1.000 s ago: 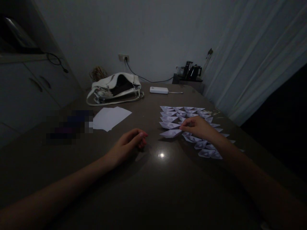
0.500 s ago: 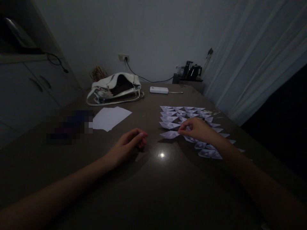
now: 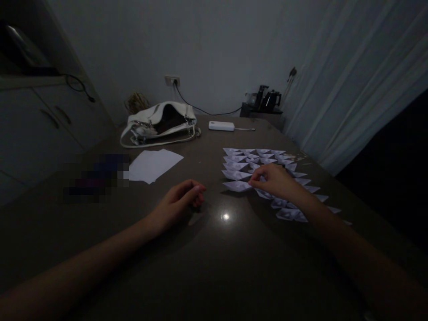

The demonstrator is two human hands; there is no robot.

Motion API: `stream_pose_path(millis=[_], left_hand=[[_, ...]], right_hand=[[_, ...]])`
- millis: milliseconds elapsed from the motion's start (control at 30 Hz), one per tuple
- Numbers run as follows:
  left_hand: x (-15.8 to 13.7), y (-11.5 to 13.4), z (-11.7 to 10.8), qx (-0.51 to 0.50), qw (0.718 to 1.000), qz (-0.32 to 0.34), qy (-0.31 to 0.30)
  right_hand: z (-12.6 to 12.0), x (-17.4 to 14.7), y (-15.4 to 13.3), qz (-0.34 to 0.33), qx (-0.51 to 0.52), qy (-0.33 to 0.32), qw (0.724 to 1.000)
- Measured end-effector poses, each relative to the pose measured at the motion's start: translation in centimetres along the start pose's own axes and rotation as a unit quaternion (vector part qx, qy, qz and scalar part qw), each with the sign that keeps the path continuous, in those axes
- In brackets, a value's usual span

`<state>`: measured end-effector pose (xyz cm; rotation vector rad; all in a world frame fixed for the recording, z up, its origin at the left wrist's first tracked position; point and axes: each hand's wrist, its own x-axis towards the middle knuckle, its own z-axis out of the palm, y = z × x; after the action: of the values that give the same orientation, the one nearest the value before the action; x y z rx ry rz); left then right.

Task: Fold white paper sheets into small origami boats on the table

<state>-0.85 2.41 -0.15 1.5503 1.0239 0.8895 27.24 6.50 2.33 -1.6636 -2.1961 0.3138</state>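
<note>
The right hand (image 3: 250,183) pinches its thumb and finger together on the right tip of the front paper boat (image 3: 236,186), which sits on the counter (image 3: 214,263) at 9 o'clock from that hand. The fingers have slid a tiny bit toward 7 o'clock since a second ago, but the boat has hardly moved, so its left tip looks lined up with the others. The other paper boats (image 3: 236,166) run in rows from 11 round to 5 o'clock (the arm hides some). The left hand (image 3: 197,194) is half curled, with nothing showing in it; paper sheets (image 3: 155,165) lie near its 11 o'clock.
</note>
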Motion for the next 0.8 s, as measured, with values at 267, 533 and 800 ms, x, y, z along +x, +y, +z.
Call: stream_pose_path(millis=[267, 533, 800], left_hand=[[-0.1, 0.5, 0.1, 0.001, 1.000, -0.014, 0.001], [-0.1, 0.5, 0.2, 0.002, 1.000, -0.013, 0.010], [-0.1, 0.6, 0.2, -0.006, 1.000, -0.018, 0.011]], right_hand=[[-0.1, 0.0, 0.1, -0.007, -0.011, 0.006, 1.000], [0.4, 0.2, 0.2, -0.123, -0.041, 0.093, 0.987], [1.4, 0.4, 0.7, -0.185, -0.100, 0.112, 0.971]])
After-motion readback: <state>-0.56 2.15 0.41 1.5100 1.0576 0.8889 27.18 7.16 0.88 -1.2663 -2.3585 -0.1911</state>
